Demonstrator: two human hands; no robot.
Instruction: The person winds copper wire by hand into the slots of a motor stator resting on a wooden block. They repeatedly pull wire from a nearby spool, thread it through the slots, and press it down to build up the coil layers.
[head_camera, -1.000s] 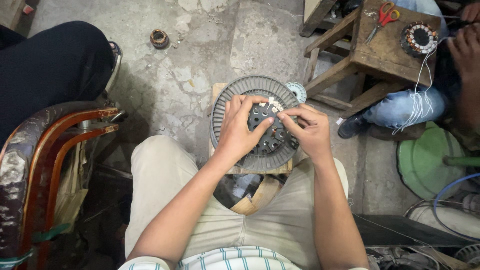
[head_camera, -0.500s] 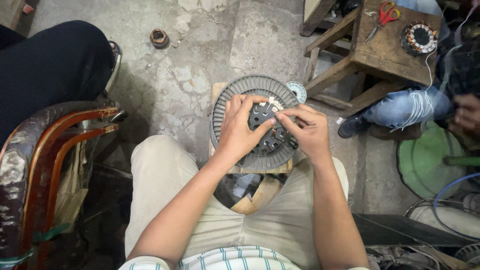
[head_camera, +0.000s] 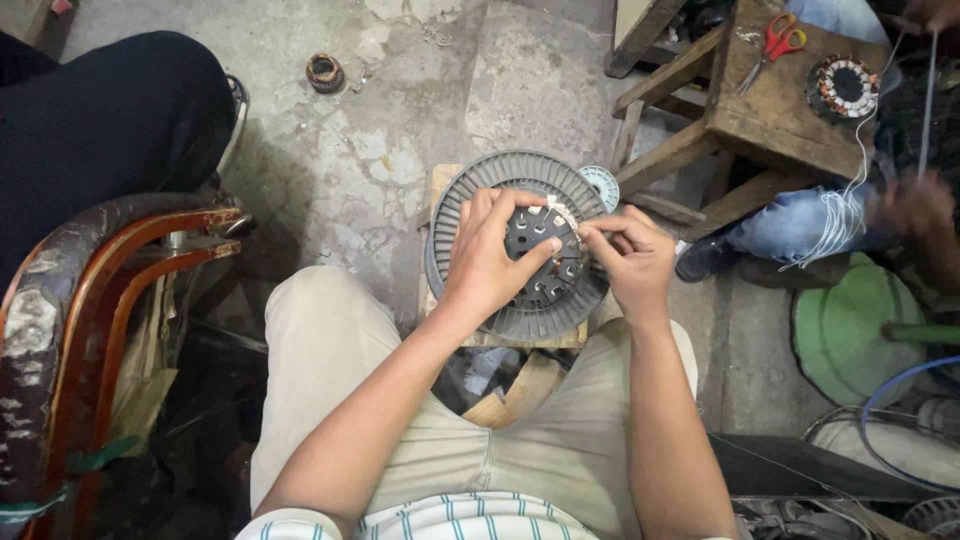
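A round grey slotted metal core (head_camera: 470, 190) lies on a small wooden stand (head_camera: 440, 185) between my knees. My left hand (head_camera: 492, 255) rests on it, fingers spread over the dark hub, thumb pressing near the centre. My right hand (head_camera: 628, 258) pinches a pale strip of insulating paper (head_camera: 560, 209) at the hub's upper right edge. The hub's slots show between my two hands.
A wooden stool (head_camera: 775, 95) at the upper right carries red-handled scissors (head_camera: 772, 45) and a wound coil (head_camera: 842, 85); another person's hand (head_camera: 915, 205) works white wire there. A wooden chair arm (head_camera: 110, 300) stands at the left, a green round cover (head_camera: 850, 335) at the right.
My hands have stayed on the core with only small finger shifts. The other person's hands at the right have moved, pulling the white wire.
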